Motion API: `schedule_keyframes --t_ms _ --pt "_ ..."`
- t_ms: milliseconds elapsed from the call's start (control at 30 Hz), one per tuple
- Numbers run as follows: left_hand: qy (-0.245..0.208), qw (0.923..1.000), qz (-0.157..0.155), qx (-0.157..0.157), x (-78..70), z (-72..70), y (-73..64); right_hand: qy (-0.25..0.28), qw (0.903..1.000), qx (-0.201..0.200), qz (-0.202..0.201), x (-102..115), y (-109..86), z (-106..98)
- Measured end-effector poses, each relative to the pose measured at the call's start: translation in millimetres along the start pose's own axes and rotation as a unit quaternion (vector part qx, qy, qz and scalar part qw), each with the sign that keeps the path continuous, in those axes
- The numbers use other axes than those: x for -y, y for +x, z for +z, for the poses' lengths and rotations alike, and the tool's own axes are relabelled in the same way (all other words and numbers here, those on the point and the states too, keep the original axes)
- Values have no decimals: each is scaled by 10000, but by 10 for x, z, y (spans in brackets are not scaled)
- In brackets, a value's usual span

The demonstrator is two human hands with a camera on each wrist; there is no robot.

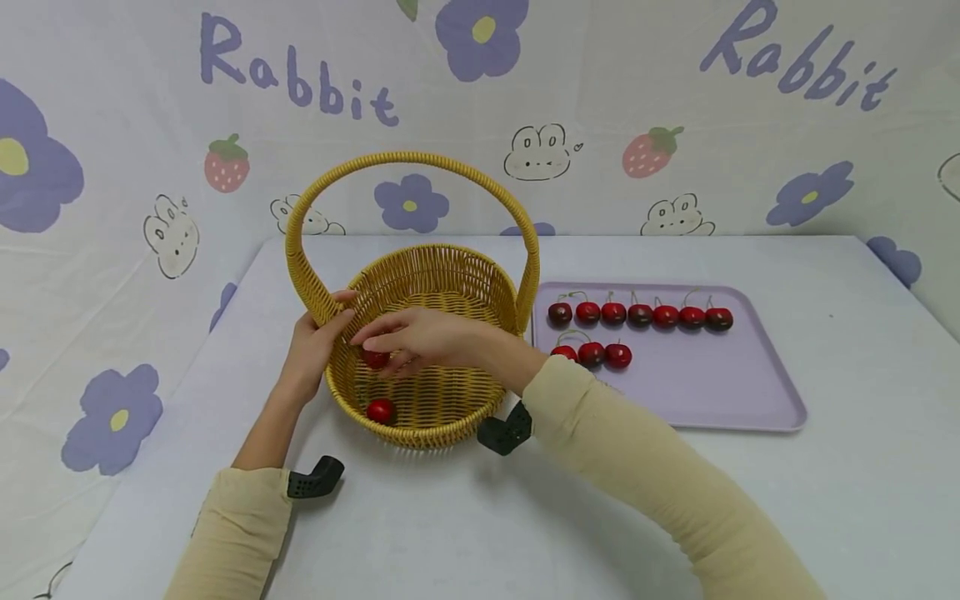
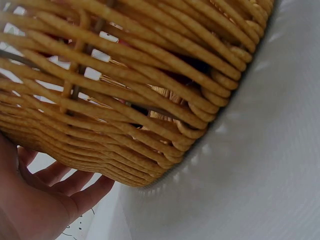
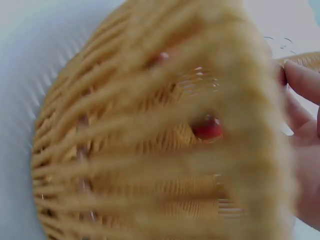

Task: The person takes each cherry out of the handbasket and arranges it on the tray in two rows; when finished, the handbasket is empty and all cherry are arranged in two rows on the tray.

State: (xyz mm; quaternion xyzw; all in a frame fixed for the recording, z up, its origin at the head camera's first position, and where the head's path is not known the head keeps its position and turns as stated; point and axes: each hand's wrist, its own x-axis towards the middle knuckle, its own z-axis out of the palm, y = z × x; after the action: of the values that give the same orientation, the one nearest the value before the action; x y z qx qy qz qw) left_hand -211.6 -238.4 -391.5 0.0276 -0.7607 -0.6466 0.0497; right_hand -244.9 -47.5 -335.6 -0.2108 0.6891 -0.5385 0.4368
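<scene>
Rabbit-printed cloth (image 1: 562, 92) hangs behind our worktop (image 1: 412, 525). Our right hand (image 1: 423, 337) bunches its fingers at a red cherry (image 1: 375, 358) inside the wicker basket (image 1: 431, 437); we cannot tell whether they pinch it. Our left hand (image 1: 309, 350) clasps the basket's side. Another cherry (image 1: 381, 410) lies nearer us; ten cherries (image 1: 613, 313) line the lilac tray (image 1: 701, 379).

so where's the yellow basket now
In the head view, the yellow basket stands left of the purple tray, with the left hand at its left side.

Glossy red cherries (image 1: 381, 411) lie inside the upright, round yellow wicker basket (image 1: 438, 435).
</scene>
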Motion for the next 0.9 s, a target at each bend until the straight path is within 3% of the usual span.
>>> schedule_keyframes --t_ms 133,267,533,733,900 --pt "11 10000 -1 0 -1 2 4 482 9985 245 -66 10 -124 -108" --pt "-24 10000 5 -2 -2 3 8 644 9973 301 -174 10 -250 -184" --pt "-2 10000 19 -10 -5 -3 -2 138 9986 53 -499 -23 -486 -301" --pt "10 10000 23 -29 -3 -1 -2 408 9969 89 -664 -86 -675 -380" --pt "23 10000 24 -40 5 2 2 -85 9976 -191 -654 -166 -856 -457"
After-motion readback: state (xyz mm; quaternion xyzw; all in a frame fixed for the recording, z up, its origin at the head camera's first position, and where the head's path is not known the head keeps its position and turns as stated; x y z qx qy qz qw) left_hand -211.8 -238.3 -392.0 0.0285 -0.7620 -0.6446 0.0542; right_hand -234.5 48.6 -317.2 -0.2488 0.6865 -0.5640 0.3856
